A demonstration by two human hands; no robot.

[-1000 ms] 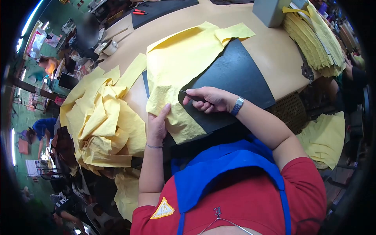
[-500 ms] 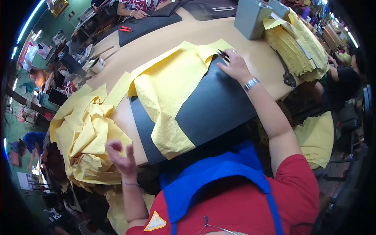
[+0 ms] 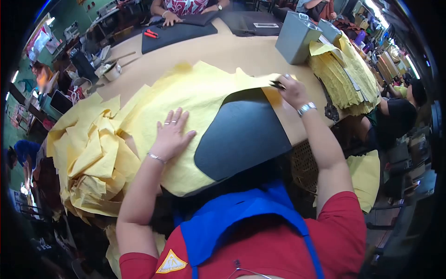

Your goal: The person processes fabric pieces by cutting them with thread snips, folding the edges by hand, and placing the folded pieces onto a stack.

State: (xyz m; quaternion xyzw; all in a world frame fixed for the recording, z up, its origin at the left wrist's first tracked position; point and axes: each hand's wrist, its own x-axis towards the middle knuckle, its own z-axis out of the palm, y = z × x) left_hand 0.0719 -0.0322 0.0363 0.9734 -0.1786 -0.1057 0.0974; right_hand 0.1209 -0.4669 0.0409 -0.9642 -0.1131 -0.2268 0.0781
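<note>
Spanning the view, the pale table (image 3: 251, 51) carries a yellow sheet (image 3: 200, 86) along its near edge, partly covering a black board (image 3: 246, 135). The left hand (image 3: 173, 137) lies flat on the sheet, fingers spread wide; the right hand (image 3: 291, 90) closes narrowly around a small dark tool (image 3: 277, 84) at the sheet's right end.

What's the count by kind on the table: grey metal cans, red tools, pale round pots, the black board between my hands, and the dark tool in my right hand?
Grey metal cans: 2
Red tool: 1
Pale round pot: 1
Black board: 1
Dark tool in right hand: 1
Total: 6
</note>
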